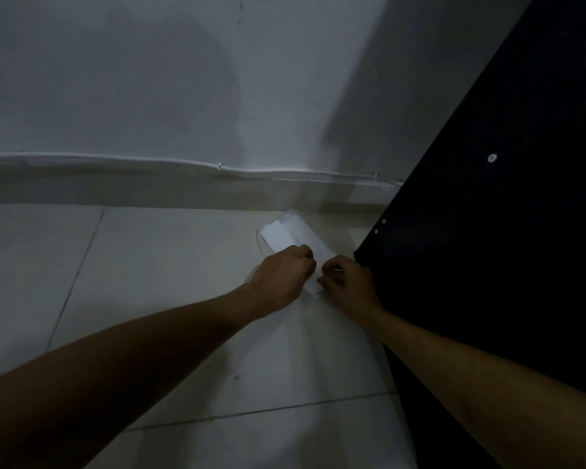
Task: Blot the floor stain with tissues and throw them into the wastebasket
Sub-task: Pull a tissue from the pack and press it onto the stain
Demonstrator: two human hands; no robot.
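Where the two bare forearms reach out from the bottom edge over pale, smooth floor tiles (170, 252) with thin dark grout lines, both hands meet on a soft white pack of tissues (295, 236) lying flat on the floor. The left hand (281, 275) is curled knuckles-up with its fingertips closed onto the near end of the pack. The right hand (347, 282), just to the right of it and almost touching, pinches the same near end between thumb and fingers; a small white fold shows between the two hands. The light is dim, so whether they grip a loose sheet or the wrapper itself cannot be told. Beyond the grip the pack stretches away as a rounded oblong in clear, slightly glossy film, with a flat brighter white rectangle on its top face. Right of the grip, close by the right wrist, stands a matte black panel (487, 231) with a straight slanted edge and a few small pale round fittings. Farther off, past the pack's far end, a low skirting runs along the floor, a thin white cable (183, 162) clipped above it on the plain grey wall (149, 79).
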